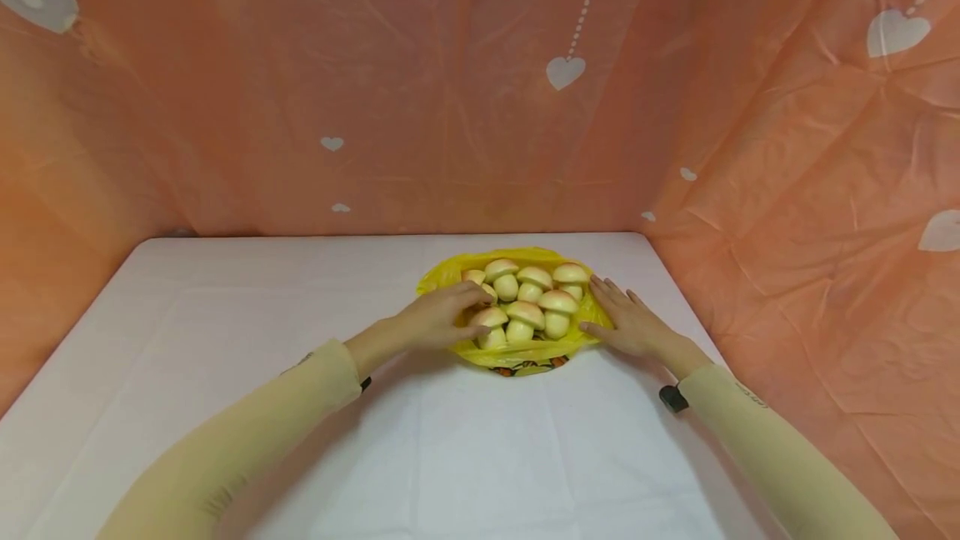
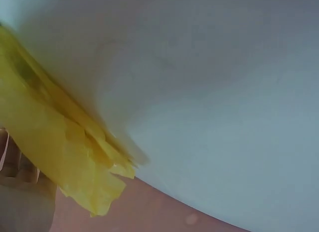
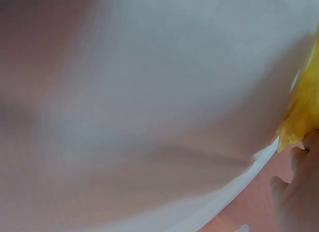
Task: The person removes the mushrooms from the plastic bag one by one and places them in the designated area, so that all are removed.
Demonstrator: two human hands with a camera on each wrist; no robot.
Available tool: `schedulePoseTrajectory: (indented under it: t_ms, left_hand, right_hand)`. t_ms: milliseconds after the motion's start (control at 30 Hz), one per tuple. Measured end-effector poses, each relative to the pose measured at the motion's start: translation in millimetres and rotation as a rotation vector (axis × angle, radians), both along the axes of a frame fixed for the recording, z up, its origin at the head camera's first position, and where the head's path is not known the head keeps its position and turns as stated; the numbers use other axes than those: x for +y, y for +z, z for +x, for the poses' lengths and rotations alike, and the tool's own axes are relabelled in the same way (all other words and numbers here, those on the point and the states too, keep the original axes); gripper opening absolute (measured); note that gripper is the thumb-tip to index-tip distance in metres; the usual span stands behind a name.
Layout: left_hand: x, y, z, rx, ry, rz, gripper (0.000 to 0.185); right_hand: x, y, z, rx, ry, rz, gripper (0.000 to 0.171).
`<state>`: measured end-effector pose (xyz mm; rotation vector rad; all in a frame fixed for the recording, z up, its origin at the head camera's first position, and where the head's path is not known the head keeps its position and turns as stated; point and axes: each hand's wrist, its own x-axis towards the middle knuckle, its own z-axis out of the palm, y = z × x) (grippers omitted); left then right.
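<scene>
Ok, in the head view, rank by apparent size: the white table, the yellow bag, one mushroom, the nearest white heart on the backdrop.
1. White table
2. Yellow bag
3. and 4. One mushroom and the heart look alike; the heart hangs farther back, so no ranking.

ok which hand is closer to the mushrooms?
Left. The left hand reaches over the yellow bag's rim and touches the mushrooms on their left side. The right hand lies flat on the bag's right edge, beside them.
</scene>
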<state>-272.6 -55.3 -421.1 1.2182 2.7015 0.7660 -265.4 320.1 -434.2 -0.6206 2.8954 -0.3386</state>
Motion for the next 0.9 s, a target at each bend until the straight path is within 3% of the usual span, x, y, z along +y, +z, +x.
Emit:
schedulePoseTrajectory:
  t_ms: [433, 900]
  left_hand:
    - [1.9, -3.1, 5.3, 0.007, 0.026, -0.018, 0.053]
    - [2.2, -8.4, 8.4, 0.013, 0.022, 0.045, 0.049]
  right_hand:
    - [-1.3, 1.5, -1.0, -0.002, -0.001, 0.013, 0.089]
    - [-0.7, -1.5, 0.1, 0.001, -0.001, 0.018, 0.091]
